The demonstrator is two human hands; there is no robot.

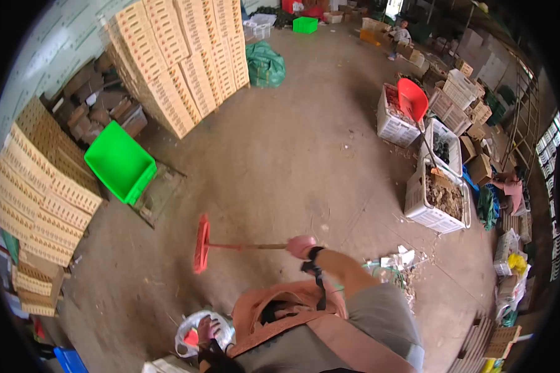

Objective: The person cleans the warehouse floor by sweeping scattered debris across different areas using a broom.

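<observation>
My right hand (302,247) is closed around the wooden handle of a red broom (201,244). The handle runs left from my fist, and the wide red head is at its far end, over the concrete floor. Low in the view, my left hand (209,328) is over a bin lined with a white plastic bag (226,336), its fingers looking spread. Beside that hand, a red piece (191,337) of something I cannot make out shows in the bag. A pinkish-brown apron or bag (255,317) hangs at my front.
Litter (395,267) lies right of my arm. White crates (432,214) of scraps stand at right, with a red scoop (412,99) on one. A green tub (119,161) and stacked cartons (186,62) are left. One person (510,189) is at right, another (400,38) far back.
</observation>
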